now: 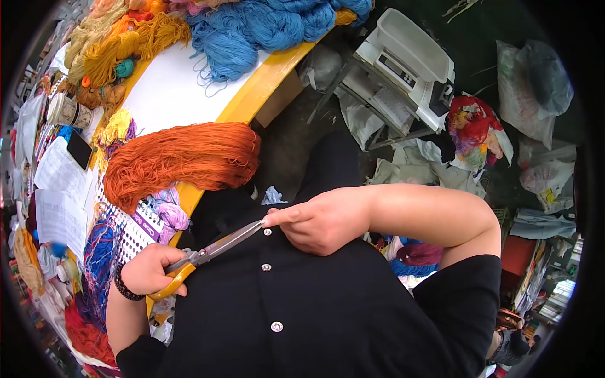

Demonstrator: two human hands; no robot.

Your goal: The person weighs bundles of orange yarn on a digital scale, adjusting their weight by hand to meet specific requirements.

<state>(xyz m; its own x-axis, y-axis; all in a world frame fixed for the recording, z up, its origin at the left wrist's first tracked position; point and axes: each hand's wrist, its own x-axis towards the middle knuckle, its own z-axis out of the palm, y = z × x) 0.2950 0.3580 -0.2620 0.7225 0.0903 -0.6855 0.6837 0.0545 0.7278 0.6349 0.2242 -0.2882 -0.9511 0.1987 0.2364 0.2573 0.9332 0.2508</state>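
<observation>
My left hand [153, 272], with a dark beaded bracelet at its wrist, grips the yellow handles of a pair of scissors [217, 247]. The metal blades look closed and point up and right across my black shirt. At the blade tip is my right hand [328, 220], its index finger reaching the metal and the other fingers curled. Whether it pinches the tip or something small there is hidden. Beyond both hands, a skein of rust-orange yarn [183, 159] lies over the yellow edge of the table [268, 75].
Blue yarn [265, 28] and mustard yarn [116, 50] are heaped at the table's far end. A phone [79, 150], paper sheets [60, 170] and a patterned cup [68, 111] lie to the left. A white scale [409, 60] stands right, near plastic bags [529, 88] on the floor.
</observation>
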